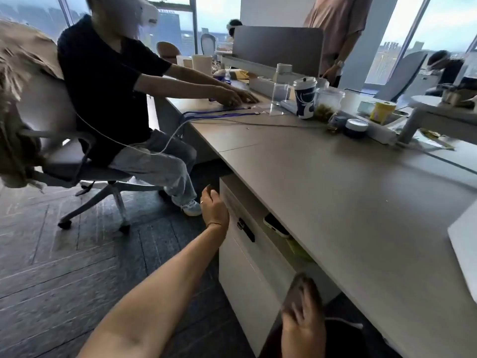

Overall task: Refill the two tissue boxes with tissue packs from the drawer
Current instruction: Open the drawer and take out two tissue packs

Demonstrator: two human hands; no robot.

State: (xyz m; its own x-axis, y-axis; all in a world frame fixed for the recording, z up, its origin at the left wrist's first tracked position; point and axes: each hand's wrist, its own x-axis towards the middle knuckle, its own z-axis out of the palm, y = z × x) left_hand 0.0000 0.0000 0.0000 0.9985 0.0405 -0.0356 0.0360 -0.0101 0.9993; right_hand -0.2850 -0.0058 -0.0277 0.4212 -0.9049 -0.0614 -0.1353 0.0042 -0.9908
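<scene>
A white drawer cabinet (247, 270) stands under the desk, with a black lock (245, 229) on its front; its drawer fronts look closed. My left hand (214, 209) reaches out to the cabinet's far top corner, fingers loosely curled and apart, with nothing in it. Low in the view, my right hand (303, 321) is blurred beside the cabinet's near edge, fingers spread and empty. No tissue pack or tissue box is clearly visible.
A phone (276, 225) and something greenish (300, 250) lie on the cabinet top under the grey desk (348, 202). A seated person on a wheeled chair (108, 182) is close on the left. Cups, jars and a power strip (374, 130) line the desk's back.
</scene>
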